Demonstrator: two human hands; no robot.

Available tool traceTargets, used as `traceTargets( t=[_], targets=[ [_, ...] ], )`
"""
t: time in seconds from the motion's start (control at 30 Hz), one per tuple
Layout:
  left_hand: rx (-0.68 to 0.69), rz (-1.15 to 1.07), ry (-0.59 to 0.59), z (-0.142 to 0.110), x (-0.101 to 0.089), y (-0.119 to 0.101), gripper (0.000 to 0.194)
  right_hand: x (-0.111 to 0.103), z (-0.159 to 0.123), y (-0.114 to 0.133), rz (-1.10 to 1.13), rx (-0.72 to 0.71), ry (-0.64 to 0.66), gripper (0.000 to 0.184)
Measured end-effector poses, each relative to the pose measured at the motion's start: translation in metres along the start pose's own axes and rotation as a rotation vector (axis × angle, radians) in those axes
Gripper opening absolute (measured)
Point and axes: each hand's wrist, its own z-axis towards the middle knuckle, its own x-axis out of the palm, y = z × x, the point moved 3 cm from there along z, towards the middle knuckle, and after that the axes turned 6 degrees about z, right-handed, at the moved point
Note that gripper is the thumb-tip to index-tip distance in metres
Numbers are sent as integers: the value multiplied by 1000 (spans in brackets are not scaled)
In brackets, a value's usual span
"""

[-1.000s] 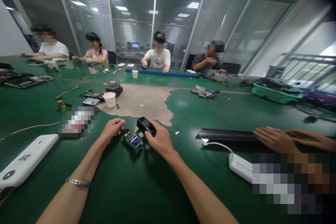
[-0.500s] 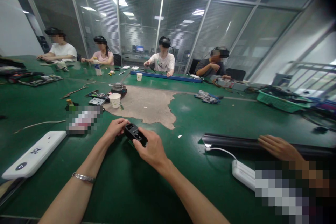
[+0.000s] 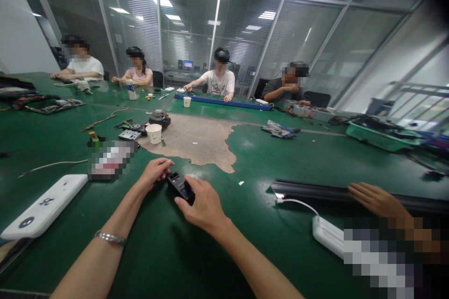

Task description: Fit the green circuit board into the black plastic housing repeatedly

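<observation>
A small black rectangular plastic housing (image 3: 178, 184) with cut-outs in its upper face is in front of me, tilted over the green table (image 3: 217, 271). My right hand (image 3: 203, 203) grips its near end, thumb on one side and fingers on the other. Just off the far end, my left hand (image 3: 157, 172) is closed, thumb and forefinger pinched together. Whether a small thing sits in that pinch I cannot make out. A metal bracelet (image 3: 111, 237) circles my left wrist.
Left stand a white 5G device (image 3: 45, 205), a paper cup (image 3: 153, 133) and drive parts (image 3: 129, 135). A torn brown sheet (image 3: 199, 142) lies ahead, with gloves (image 3: 278, 129) beyond. At right, another person's hand (image 3: 380, 201) rests on a long black strip (image 3: 308, 190). Several people sit opposite.
The black housing has dropped slightly and turned in my right hand. My left fingertips have come away from its far end. Across the table, a person's arm has reached out to the left.
</observation>
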Motion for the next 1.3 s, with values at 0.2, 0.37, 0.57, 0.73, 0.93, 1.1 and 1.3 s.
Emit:
traceTargets(
  t=[0.2,0.37,0.57,0.73,0.93,1.1,1.3],
  targets=[
    [3,8,7,1,1,2,42,3,1,-4,50,-3,33,49],
    [12,-21,22,1,1,2,41,-13,11,-3,172,5,-99,42],
    [-10,-14,21,-1,2,0,42,-27,22,-37,164,140,-230,42],
    [-22,0,2,-1,2,-1,41,-17,22,-65,58,204,-103,47],
    [-22,5,10,-1,2,0,40,-20,21,-67,14,195,-92,57],
    [-17,19,14,-2,2,-2,40,-26,22,-56,83,190,-137,41],
    [7,-2,8,-4,3,-4,41,-29,20,-20,294,55,-133,41]
  ],
)
